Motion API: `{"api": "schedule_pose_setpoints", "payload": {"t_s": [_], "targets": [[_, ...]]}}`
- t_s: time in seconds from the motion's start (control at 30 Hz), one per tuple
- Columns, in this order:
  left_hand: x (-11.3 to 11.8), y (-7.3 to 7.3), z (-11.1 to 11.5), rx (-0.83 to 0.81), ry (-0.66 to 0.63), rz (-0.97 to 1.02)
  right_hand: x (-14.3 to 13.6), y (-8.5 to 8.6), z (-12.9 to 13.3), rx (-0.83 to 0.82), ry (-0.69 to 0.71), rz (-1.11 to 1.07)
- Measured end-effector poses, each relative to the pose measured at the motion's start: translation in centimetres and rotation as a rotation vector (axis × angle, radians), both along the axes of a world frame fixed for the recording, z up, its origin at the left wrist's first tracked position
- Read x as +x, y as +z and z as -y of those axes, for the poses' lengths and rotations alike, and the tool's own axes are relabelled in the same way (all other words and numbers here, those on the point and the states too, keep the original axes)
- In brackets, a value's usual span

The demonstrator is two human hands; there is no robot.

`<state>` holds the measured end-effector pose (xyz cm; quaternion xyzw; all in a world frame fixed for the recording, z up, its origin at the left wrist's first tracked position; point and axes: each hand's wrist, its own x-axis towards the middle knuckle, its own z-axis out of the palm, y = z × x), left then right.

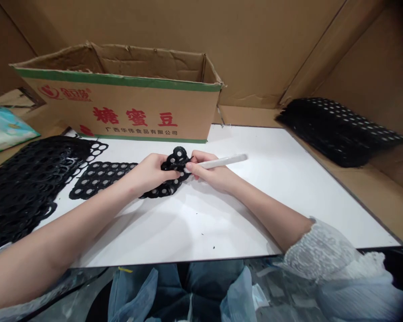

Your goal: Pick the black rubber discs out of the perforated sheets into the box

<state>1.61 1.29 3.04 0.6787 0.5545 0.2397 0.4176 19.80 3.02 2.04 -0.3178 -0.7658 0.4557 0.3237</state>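
A black sheet of joined rings (102, 175) with pale round centres lies on the white board, its right end lifted and bunched between my hands. My left hand (151, 173) is closed on that raised end, thumb on the near side. In my right hand (213, 172) is a slim white pen-like tool (223, 161), gripped near its left end; its blunt end points right. The tool's tip meets the black rings, but my fingers and the sheet hide the exact contact.
A cardboard box (127, 107) with red lettering stands behind my hands. A heap of black ring sheets (23, 183) lies at left, near a plastic packet (10, 129). A stack of dotted black sheets (339, 129) sits at right. Small black scraps dot the white board (255, 214).
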Motion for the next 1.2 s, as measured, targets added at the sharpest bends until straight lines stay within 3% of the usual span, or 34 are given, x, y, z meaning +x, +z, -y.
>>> {"api": "schedule_pose_setpoints", "payload": {"t_s": [0.27, 0.5, 0.83, 1.0, 1.1, 1.2], "targets": [[0.2, -0.1, 0.1, -0.013, 0.021, -0.029, -0.3, -0.3, -0.1, 0.061, -0.016, 0.028], [0.5, -0.7, 0.1, -0.132, 0.08, 0.083, -0.5, -1.2, -0.5, 0.119, -0.012, 0.04], [0.7, -0.8, 0.3, -0.121, 0.088, 0.136, -1.7, -2.2, -0.9, 0.426, -0.083, 0.146], [0.0, -0.2, -0.1, -0.113, -0.036, 0.066, -0.8, -1.1, -0.4, 0.307, -0.098, 0.115], [-0.3, 0.1, -0.2, -0.049, -0.074, -0.105, -0.1, -0.1, 0.0, 0.143, -0.046, 0.064], [-0.2, 0.2, -0.2, 0.069, -0.118, -0.201, 0.0, 0.5, 0.1, 0.117, -0.087, -0.012]]}}
